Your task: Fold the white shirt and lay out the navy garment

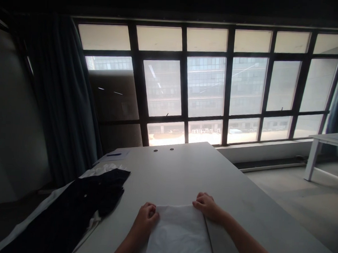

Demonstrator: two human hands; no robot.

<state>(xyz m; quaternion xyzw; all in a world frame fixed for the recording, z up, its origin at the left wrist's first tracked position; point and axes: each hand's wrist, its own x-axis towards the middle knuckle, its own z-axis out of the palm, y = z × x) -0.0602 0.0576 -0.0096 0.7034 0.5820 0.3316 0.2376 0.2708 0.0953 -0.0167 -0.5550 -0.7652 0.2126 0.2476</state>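
No text, label, brand, number or sign can be read. The paper (125, 153) on the table (183, 170) is too small and dim to tell whether it bears writing, and the pale shapes seen low through the window (205, 87) are too blurred to make out as letters.

White cloth (180, 233), plain; dark navy garment (97, 194); deep blue curtain (71, 98); black window frames (228, 88).

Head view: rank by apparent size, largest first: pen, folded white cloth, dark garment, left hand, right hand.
1. Dark garment
2. Folded white cloth, partly cut off by the frame
3. Left hand and right hand: too alike to rank
4. Pen
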